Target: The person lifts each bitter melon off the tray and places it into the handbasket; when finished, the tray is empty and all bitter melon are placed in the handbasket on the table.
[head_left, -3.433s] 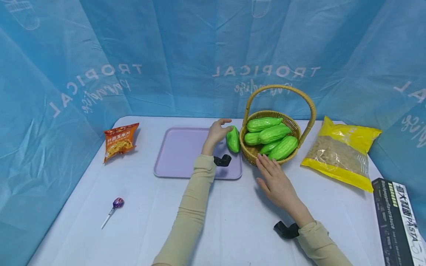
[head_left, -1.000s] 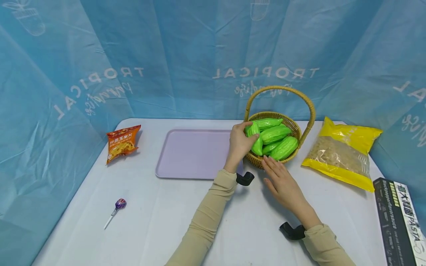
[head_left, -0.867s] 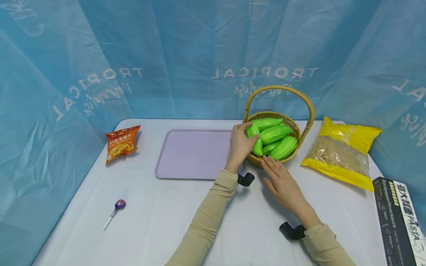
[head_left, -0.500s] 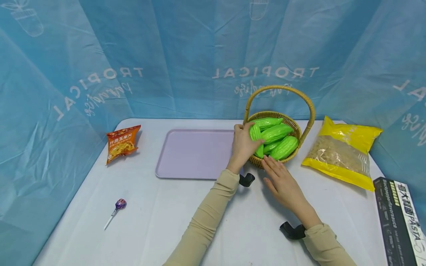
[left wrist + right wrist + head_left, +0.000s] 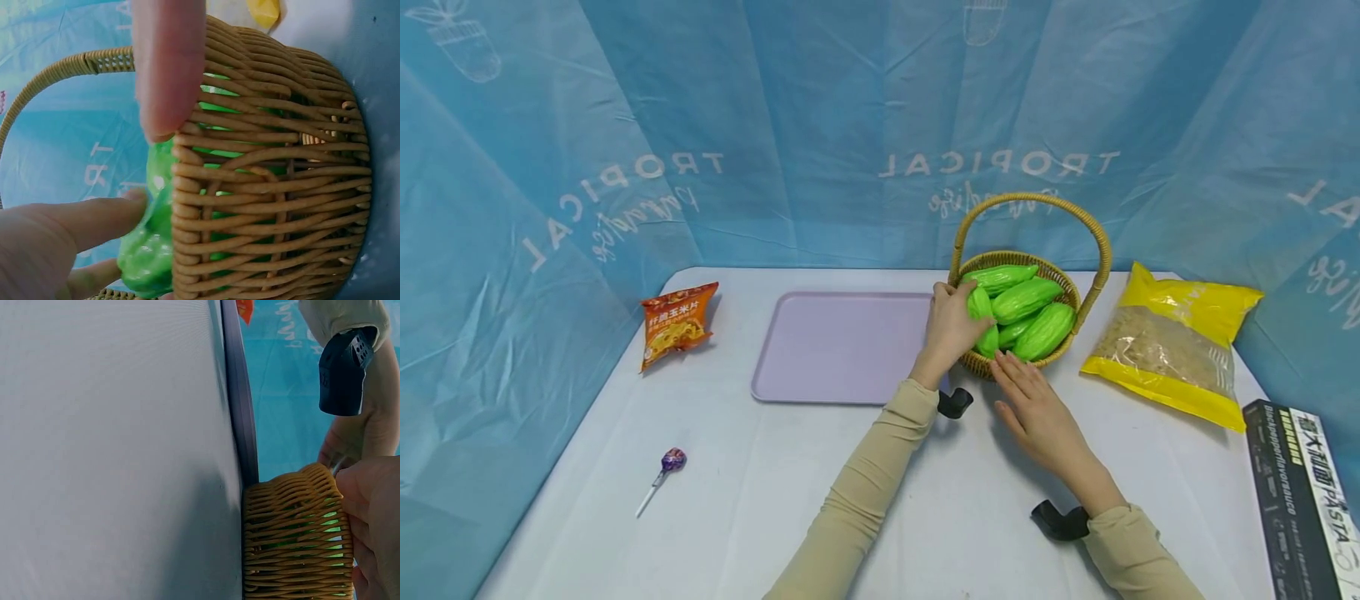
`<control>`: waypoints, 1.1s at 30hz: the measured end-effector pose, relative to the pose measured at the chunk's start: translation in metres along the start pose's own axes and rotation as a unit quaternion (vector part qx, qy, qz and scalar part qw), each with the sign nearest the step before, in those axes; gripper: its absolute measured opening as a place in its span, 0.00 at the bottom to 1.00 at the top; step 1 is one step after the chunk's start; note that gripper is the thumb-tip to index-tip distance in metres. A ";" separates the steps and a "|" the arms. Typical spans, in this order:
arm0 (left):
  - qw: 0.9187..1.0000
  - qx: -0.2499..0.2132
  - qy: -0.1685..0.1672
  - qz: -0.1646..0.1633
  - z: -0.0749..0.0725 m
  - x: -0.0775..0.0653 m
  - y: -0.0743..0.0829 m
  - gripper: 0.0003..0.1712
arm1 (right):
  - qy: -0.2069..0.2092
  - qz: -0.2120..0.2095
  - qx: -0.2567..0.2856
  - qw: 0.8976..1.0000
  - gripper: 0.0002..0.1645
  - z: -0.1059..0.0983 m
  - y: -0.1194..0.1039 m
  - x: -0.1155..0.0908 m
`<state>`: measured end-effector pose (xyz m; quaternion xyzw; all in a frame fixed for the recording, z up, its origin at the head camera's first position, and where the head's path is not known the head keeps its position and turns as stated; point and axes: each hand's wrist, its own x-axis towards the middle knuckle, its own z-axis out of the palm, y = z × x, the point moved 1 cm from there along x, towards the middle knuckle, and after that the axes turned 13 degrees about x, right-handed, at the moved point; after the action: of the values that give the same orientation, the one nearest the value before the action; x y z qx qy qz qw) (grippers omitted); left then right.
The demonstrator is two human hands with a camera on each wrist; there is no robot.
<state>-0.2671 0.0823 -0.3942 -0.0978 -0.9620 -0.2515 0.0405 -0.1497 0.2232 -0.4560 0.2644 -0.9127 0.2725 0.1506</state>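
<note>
A wicker basket (image 5: pixel 973 364) with a tall hooped handle stands at the back of the table and contains several green bitter melons (image 5: pixel 1047 332). At its left side my left hand (image 5: pixel 953 325) pinches one bitter melon (image 5: pixel 983 312), which lies among the others just inside the rim. From close up, the left wrist view has a finger of that hand (image 5: pixel 169 69) over the rim and others against the bitter melon's shiny skin (image 5: pixel 147 256). My right hand (image 5: pixel 1033 412) has its fingers straight, touching the basket's front wall (image 5: pixel 300 537).
Left of the basket lies a flat lilac tray (image 5: pixel 842 350). Farther left are an orange snack bag (image 5: pixel 676 325) and a lollipop (image 5: pixel 672 460). A yellow bag (image 5: pixel 1172 346) and a pasta box (image 5: pixel 1300 492) sit to the right. Blue curtain (image 5: pixel 820 150) closes off the back.
My left hand has carried the bitter melon from over the tray's right edge into the basket, then shifted slightly right with it. The right hand has stayed at the basket's front.
</note>
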 end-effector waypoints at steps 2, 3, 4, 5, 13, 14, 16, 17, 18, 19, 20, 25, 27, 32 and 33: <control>1.000 0.010 -0.013 0.002 0.000 0.000 0.000 0.41 | 0.000 -0.001 0.000 1.000 0.36 0.000 0.000 0.000; 1.000 0.015 -0.018 0.004 0.000 0.000 0.001 0.42 | 0.000 -0.001 0.001 1.000 0.36 0.000 0.000 0.000; 1.000 0.021 -0.023 0.006 -0.001 0.000 0.001 0.43 | 0.001 -0.002 0.001 1.000 0.36 0.000 0.000 0.000; 0.999 0.027 -0.025 0.008 0.000 0.000 0.002 0.43 | 0.001 -0.002 0.002 1.000 0.36 0.000 0.000 0.000; 0.997 0.057 -0.043 0.028 -0.001 0.000 0.004 0.42 | 0.001 -0.002 0.003 1.000 0.36 0.000 0.000 0.000; 0.997 0.058 -0.047 0.031 -0.002 0.001 0.004 0.41 | 0.001 -0.002 0.003 1.000 0.36 0.000 0.000 0.000; 0.996 0.060 -0.056 0.039 -0.004 0.002 0.004 0.41 | 0.001 -0.001 0.002 1.000 0.36 0.000 0.000 0.000; 0.995 0.061 -0.061 0.043 -0.006 0.002 0.004 0.40 | 0.002 -0.001 0.002 1.000 0.36 0.000 0.000 0.000; 0.995 0.062 -0.066 0.048 -0.007 0.002 0.003 0.40 | 0.001 -0.001 0.001 1.000 0.36 0.000 0.001 0.000; 0.994 0.064 -0.071 0.053 -0.008 0.002 0.003 0.40 | 0.002 -0.001 0.001 1.000 0.36 0.000 0.001 0.000; 0.993 0.065 -0.075 0.058 -0.009 0.002 0.003 0.40 | 0.001 -0.001 0.001 1.000 0.36 0.000 0.001 0.000; 0.990 0.087 -0.088 0.073 -0.015 0.000 0.003 0.38 | 0.000 -0.001 0.002 1.000 0.36 0.001 0.001 0.001; 0.988 0.101 -0.090 0.079 -0.018 -0.002 0.003 0.37 | -0.001 -0.001 0.002 1.000 0.36 0.001 0.001 0.001; 0.980 0.138 -0.090 0.111 -0.029 -0.006 -0.001 0.35 | -0.003 -0.001 0.001 1.000 0.37 0.000 0.001 0.003; 0.978 0.146 -0.088 0.119 -0.031 -0.007 -0.002 0.35 | -0.005 0.000 0.001 1.000 0.37 0.000 0.001 0.003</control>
<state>-0.2595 0.0645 -0.3693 -0.2267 -0.9696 -0.0922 -0.0010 -0.1527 0.2226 -0.4551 0.2658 -0.9134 0.2720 0.1453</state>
